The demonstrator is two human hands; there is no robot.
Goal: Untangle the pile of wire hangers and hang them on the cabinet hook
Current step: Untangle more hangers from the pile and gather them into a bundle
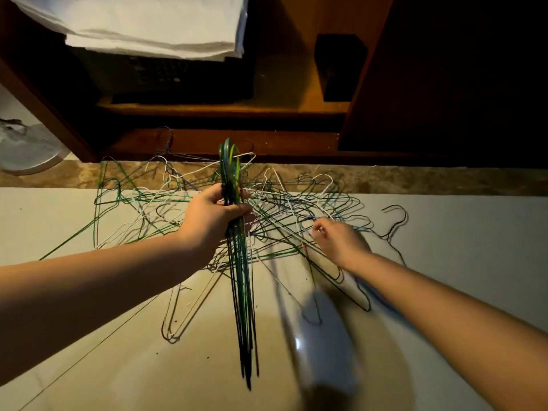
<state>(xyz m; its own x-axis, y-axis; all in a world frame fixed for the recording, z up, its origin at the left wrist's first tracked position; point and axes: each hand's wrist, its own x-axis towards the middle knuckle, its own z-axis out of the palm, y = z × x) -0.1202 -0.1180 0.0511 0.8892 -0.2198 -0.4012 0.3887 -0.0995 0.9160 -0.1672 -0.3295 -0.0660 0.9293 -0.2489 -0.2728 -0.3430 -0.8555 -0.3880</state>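
A tangled pile of wire hangers point(290, 209), green, white, dark and blue, is spread over the pale tiled floor in front of a wooden cabinet. My left hand point(213, 218) is shut around the necks of a bundle of green and dark hangers point(241, 292), held edge-on above the pile with the hooks pointing up. My right hand point(341, 241) reaches into the right side of the pile, fingers pinched on a thin blue wire hanger point(367, 289) that looks blurred. No cabinet hook is visible.
The open wooden cabinet point(225, 108) stands beyond the pile, with a dark safe under folded white cloth point(154, 25) and a small black box point(338, 66). A white fan base point(26, 149) sits at the left. A brown stone strip point(444, 179) borders the floor.
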